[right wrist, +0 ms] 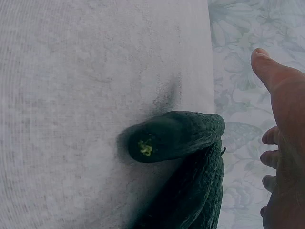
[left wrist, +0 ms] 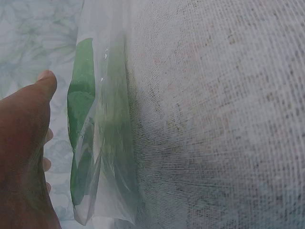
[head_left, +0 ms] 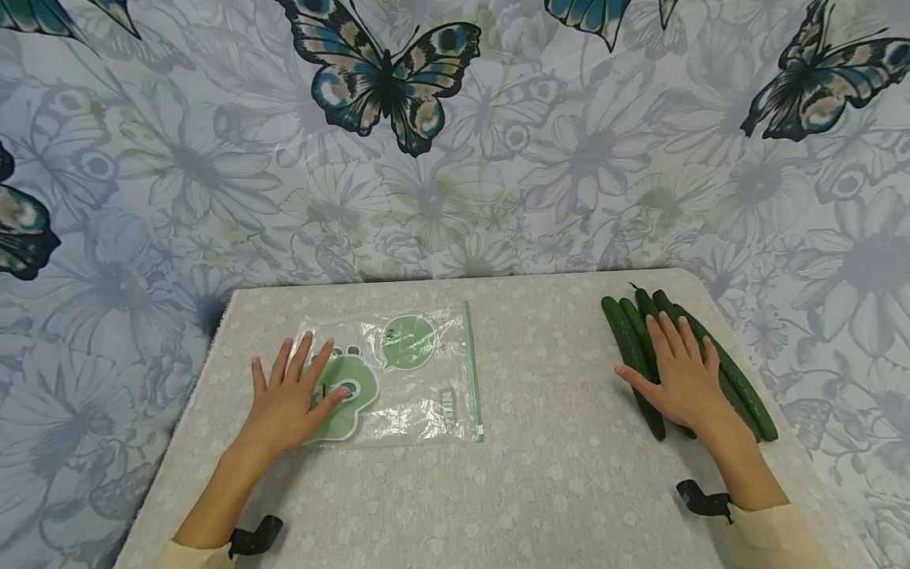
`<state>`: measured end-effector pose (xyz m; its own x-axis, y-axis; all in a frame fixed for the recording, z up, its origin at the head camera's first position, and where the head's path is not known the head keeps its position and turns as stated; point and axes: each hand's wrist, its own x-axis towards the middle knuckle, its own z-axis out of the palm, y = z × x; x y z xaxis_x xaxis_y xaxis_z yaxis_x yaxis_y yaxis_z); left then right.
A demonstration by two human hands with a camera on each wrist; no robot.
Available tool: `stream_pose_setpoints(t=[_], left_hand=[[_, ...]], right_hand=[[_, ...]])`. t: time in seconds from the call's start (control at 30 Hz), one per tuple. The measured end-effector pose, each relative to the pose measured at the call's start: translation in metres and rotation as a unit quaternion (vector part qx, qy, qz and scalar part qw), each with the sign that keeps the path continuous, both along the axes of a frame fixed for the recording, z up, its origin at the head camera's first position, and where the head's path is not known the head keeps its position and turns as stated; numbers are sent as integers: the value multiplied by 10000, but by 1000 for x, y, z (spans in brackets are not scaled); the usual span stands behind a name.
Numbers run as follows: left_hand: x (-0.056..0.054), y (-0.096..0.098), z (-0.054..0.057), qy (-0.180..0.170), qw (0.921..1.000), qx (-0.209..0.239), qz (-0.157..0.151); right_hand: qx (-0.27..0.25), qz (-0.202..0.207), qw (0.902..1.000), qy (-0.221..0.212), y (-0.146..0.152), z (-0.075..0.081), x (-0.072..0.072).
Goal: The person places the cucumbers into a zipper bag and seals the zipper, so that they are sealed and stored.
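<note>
2 spread, empty hands: left (head_left: 290,403) over bag (head_left: 408,395), right (head_left: 684,383) over cucumbers (head_left: 735,379); only right wrist view shows yellow-flecked tip (right wrist: 145,147).

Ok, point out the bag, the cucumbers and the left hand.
Bag (head_left: 404,387), head view: clear plastic near its middle.
Cucumbers (head_left: 738,379), head view: the rightmost one's middle.
Left hand (head_left: 286,403), head view: back of the hand.

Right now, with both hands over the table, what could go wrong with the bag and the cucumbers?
The cucumbers are rounded and lie near the right edge of the table, so one nudged by the right hand might roll off. The clear bag looks thin and lies flat, so it could slide or crumple if the left hand, spread partly above it, brushes it.
</note>
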<state>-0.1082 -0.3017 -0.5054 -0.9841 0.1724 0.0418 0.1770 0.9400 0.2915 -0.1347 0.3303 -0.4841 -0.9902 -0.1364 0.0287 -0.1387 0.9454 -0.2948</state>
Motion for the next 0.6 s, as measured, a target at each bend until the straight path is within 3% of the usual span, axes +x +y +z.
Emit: stream_pose_setpoints(t=[0.43,0.6], left_hand=[[3,0,3,9,10000,-44,19],[2,8,4,-28,9999,144,-59]], right_hand=[[-66,49,10000,0,-2,-1,1],[-159,130,9998,-72,-7,-4,0]])
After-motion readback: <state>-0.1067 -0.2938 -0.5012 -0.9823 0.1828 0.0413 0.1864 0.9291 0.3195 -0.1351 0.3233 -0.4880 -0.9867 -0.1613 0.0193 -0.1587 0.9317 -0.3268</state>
